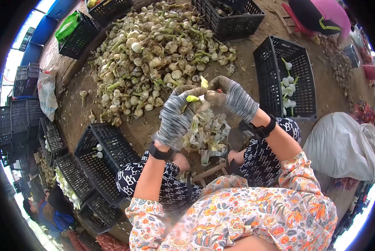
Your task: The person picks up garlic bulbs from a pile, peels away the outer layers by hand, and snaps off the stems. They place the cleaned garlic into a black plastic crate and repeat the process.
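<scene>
My left hand [175,112], in a grey knitted glove with a dirt-stained palm, is closed around a garlic bulb [204,104] with a short yellow-green stem. From the other side my right hand [234,98], gloved the same way, pinches at the bulb with thumb and fingers. A pale leafy piece [204,82] sticks up between the two hands. Part of the bulb is hidden by the fingers. Below the hands, loose garlic skins [207,136] lie heaped between my feet. Just beyond them spreads a large pile of untrimmed garlic [150,62].
To the right stands a black crate [263,69] holding several cleaned white bulbs. Another black crate [124,144], with a few bulbs, is by my left knee. More crates [237,26] stand behind the pile. A white sack [342,146] lies at right; a person [321,16] is at upper right.
</scene>
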### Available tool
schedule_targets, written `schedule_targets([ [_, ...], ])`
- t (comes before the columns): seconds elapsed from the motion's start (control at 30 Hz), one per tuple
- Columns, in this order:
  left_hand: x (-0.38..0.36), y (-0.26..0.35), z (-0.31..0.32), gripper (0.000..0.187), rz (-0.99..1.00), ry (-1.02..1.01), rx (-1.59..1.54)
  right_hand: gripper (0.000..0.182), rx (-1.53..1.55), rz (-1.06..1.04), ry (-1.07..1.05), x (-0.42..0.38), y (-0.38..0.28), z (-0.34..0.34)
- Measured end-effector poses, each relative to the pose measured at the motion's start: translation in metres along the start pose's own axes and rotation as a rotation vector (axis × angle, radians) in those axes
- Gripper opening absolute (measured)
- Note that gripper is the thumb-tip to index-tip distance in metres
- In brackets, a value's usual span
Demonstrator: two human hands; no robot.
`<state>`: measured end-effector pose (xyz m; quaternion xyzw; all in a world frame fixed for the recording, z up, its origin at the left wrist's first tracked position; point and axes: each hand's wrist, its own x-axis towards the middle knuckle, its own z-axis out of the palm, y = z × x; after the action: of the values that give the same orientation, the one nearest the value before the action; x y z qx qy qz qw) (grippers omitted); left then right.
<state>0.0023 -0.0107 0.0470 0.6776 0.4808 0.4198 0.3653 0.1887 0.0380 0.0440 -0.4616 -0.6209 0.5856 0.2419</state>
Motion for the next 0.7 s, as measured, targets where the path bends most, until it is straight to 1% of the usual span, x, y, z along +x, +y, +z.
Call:
schedule_targets([
  [0.03,-0.001,-0.003,0.001,0.022,0.005,0.017,-0.032,0.036,0.169,0.118,-0.075,-0.001,-0.003,-0.005],
  [0.1,-0.003,-0.009,0.004,0.022,0.015,0.051,-0.096,0.036,0.264,0.048,-0.109,-0.002,0.003,-0.011],
  [0.13,-0.003,-0.010,0.004,0.022,-0.036,0.061,-0.152,0.037,0.311,0.012,-0.126,-0.002,0.005,-0.012],
  [0.17,-0.003,-0.009,0.004,0.022,-0.088,0.072,-0.207,0.035,0.278,0.014,-0.145,-0.004,0.000,-0.013],
  [0.2,-0.002,-0.007,0.004,0.023,-0.140,0.084,-0.263,0.034,0.356,0.062,-0.119,-0.005,-0.005,-0.013],
  [0.23,0.001,-0.004,0.002,0.023,-0.081,0.081,-0.174,0.033,0.433,0.110,-0.094,-0.006,-0.009,-0.012],
  [0.27,0.000,-0.004,0.002,0.023,-0.074,0.089,-0.154,0.032,0.511,0.157,-0.068,-0.007,-0.013,-0.010],
  [0.33,0.000,-0.002,0.004,0.022,-0.059,0.105,-0.112,0.028,0.209,0.090,0.013,-0.009,-0.019,-0.001],
  [0.37,0.000,-0.001,0.005,0.022,-0.019,0.103,-0.066,0.027,0.059,0.056,0.054,-0.010,-0.021,0.002],
  [0.43,-0.001,0.000,0.006,0.021,0.056,0.096,0.026,0.024,-0.053,-0.150,0.104,-0.006,0.001,0.003],
  [0.47,-0.001,-0.001,0.006,0.021,0.032,0.096,-0.051,0.023,-0.108,-0.250,0.130,-0.005,0.009,0.004],
  [0.5,-0.002,-0.003,0.005,0.022,0.008,0.096,-0.127,0.022,-0.073,-0.316,0.189,-0.003,0.013,0.003],
  [0.53,-0.002,-0.004,0.005,0.023,-0.016,0.098,-0.203,0.021,-0.133,-0.231,0.233,0.002,0.016,-0.002],
  [0.57,-0.003,0.004,0.003,0.020,-0.126,0.104,-0.377,0.020,-0.193,-0.147,0.277,0.006,0.019,-0.008],
  [0.6,-0.003,0.002,0.002,0.020,-0.148,0.117,-0.416,0.020,-0.251,-0.063,0.322,0.008,0.021,-0.013],
  [0.63,-0.003,-0.002,0.001,0.019,-0.168,0.134,-0.456,0.019,-0.275,-0.042,0.255,0.007,0.020,-0.018],
  [0.7,-0.002,-0.003,-0.001,0.021,-0.213,0.155,-0.500,0.019,-0.332,-0.331,0.309,0.006,0.017,-0.015],
])
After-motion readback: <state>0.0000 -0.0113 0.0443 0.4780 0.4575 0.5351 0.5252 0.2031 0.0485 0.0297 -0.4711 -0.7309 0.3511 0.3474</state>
